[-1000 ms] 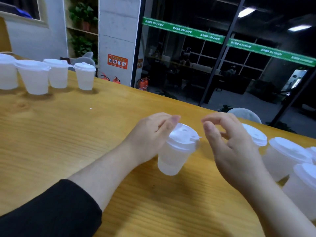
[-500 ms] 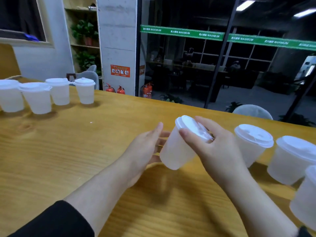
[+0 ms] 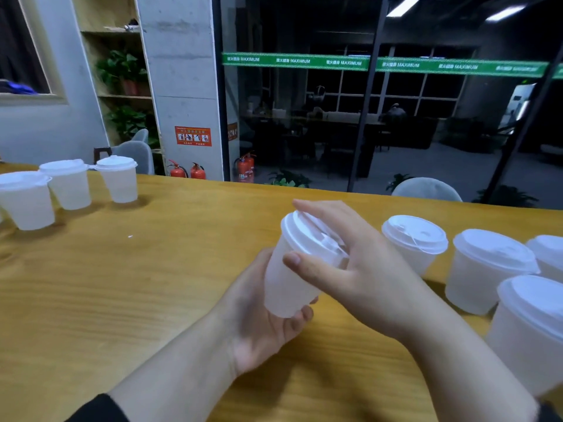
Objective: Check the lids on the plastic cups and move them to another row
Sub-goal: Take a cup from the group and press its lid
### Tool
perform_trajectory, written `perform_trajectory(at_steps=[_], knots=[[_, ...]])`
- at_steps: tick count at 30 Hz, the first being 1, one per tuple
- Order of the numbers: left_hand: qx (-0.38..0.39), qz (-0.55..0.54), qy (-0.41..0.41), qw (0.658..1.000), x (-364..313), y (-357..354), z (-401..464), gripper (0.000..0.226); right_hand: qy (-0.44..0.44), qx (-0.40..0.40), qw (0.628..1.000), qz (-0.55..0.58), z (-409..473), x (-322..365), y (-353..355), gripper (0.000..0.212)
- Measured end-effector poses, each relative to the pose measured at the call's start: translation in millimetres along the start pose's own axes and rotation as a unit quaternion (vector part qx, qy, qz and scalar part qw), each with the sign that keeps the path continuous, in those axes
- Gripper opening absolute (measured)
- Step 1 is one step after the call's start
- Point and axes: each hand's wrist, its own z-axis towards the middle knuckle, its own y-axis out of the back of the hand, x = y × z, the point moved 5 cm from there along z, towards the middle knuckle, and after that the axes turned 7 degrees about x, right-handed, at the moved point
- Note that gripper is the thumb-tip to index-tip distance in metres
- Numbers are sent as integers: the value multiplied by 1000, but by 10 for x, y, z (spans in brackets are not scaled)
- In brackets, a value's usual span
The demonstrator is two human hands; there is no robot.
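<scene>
Since half a second ago the small translucent white plastic cup (image 3: pixel 291 278) has risen a little off the yellow wooden table (image 3: pixel 128 284) and tipped further; the left hand (image 3: pixel 262 327), then flat beside it, now cups it from underneath.

Head view: the cup is held tilted above the table's middle, its white snap-on lid (image 3: pixel 310 236) leaning up and to the left. The left hand's curled fingers cradle the base. The right hand (image 3: pixel 356 269) closes over the top, thumb on the near rim of the lid and fingers arched over its far side, pinching it.

The cup looks light, thin-walled and easy to dent, with smooth, likely slippery sides. It is probably best held low on the body or at the stiffer rim, with gentle pressure on the lid.

No contents show through its walls; it appears empty, though I cannot be sure.

A right-hand row of similar lidded cups (image 3: pixel 484 269) stands close by. A far-left row of lidded cups (image 3: pixel 70 184) stands well apart.
</scene>
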Motion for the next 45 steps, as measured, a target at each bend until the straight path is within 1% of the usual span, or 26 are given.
perform_trajectory(at_steps=[2, 5, 8, 10, 11, 12, 13, 15, 16, 18, 20, 22, 24, 25, 26, 28, 30, 31, 32, 34, 37, 39, 41, 43, 44, 45], knots=[[-4, -15, -26, 1000, 1, -34, -1, 30, -1, -28, 1000, -2, 28, 6, -2, 74], [-48, -25, -102, 993, -57, -2, 25, 27, -18, -72, 997, 19, 80, 6, -75, 69], [-94, 18, -185, 978, -164, 67, 10, 30, -42, -143, 987, 65, 81, -4, -195, 69], [-120, 50, -214, 968, -218, 91, -11, 35, -57, -152, 982, 93, 74, -1, -198, 72], [-126, 58, -202, 969, -229, 103, -25, 33, -59, -135, 985, 94, 68, -5, -167, 77], [-120, 62, -170, 976, -228, 104, -40, 30, -53, -102, 990, 85, 53, -8, -130, 83], [-95, 70, -125, 985, -209, 93, -46, 28, -40, -64, 995, 69, 32, -3, -100, 87], [-47, 88, -49, 994, -150, 60, -77, 35, -12, -5, 1000, 29, -8, 20, -88, 86], [-42, 83, -32, 995, -125, 54, -90, 39, -1, -1, 1000, 6, -19, 21, -103, 83], [-54, 62, -54, 995, -107, 52, -76, 35, 3, -48, 999, -7, -13, 3, -147, 72], [-78, 64, -121, 987, -131, 68, -39, 33, -15, -122, 992, 18, 10, -1, -185, 62], [-112, 82, -179, 974, -176, 111, -4, 39, -39, -161, 985, 54, 26, -6, -216, 56], [-132, 103, -209, 963, -232, 128, -22, 39, -43, -152, 984, 80, 27, -19, -219, 68], [-132, 107, -203, 964, -250, 125, -43, 34, -31, -129, 988, 73, 23, -8, -209, 78], [-118, 102, -176, 972, -250, 97, -70, 34, -15, -99, 993, 56, 14, 15, -192, 86], [-62, 87, -68, 992, -164, 51, -94, 44, 6, -48, 999, 23, -19, 43, -144, 92], [-24, 75, 11, 997, -67, 42, -79, 47, 8, -41, 999, 13, -41, 14, -108, 82], [-25, 62, 20, 998, -48, 46, -67, 43, 6, -49, 999, 16, -43, 8, -107, 76], [-37, 49, 8, 998, -55, 48, -49, 38, 6, -65, 998, 23, -41, 8, -108, 72], [-63, 27, -55, 996, -87, 44, -2, 30, 3, -99, 994, 40, -14, -2, -121, 69], [-94, 36, -142, 985, -146, 35, 6, 37, -25, -164, 982, 87, 14, -47, -110, 69], [-105, 61, -169, 978, -166, 32, 8, 40, -42, -194, 973, 114, 27, -87, -113, 70], [-112, 57, -170, 977, -162, 50, 8, 39, -59, -193, 972, 120, 48, -113, -149, 76], [-103, 43, -165, 980, -158, 67, -12, 39, -74, -172, 976, 114, 49, -124, -209, 90], [-101, 45, -166, 980, -155, 72, -31, 41, -82, -158, 978, 109, 32, -128, -235, 93], [-104, 49, -168, 979, -150, 76, -52, 41, -87, -149, 979, 107, 1, -129, -249, 91]])
